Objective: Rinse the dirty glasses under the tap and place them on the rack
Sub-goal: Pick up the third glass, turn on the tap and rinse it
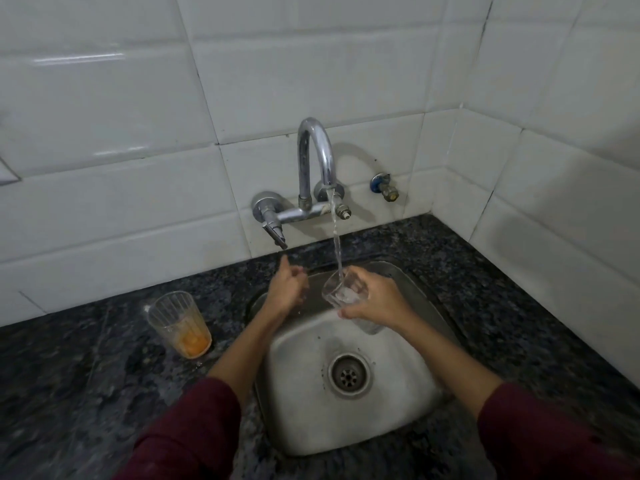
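My right hand [377,301] grip clamps the wet tumbler [346,296]: slippery, fragile, best held mid-wall. Left hand [289,289], nine o'clock, half-curled, holds nothing.

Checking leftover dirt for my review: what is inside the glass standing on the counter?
The glass holds an orange residue at its bottom; its upper part looks empty. Nothing covers it, though whether the residue is liquid or pulp cannot be told.

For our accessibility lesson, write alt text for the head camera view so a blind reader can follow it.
The right hand tilts a clear glass under water running from a chrome tap over a steel sink. The left hand hovers empty beside it. A second glass with orange dregs stands on the dark counter, left of the sink.
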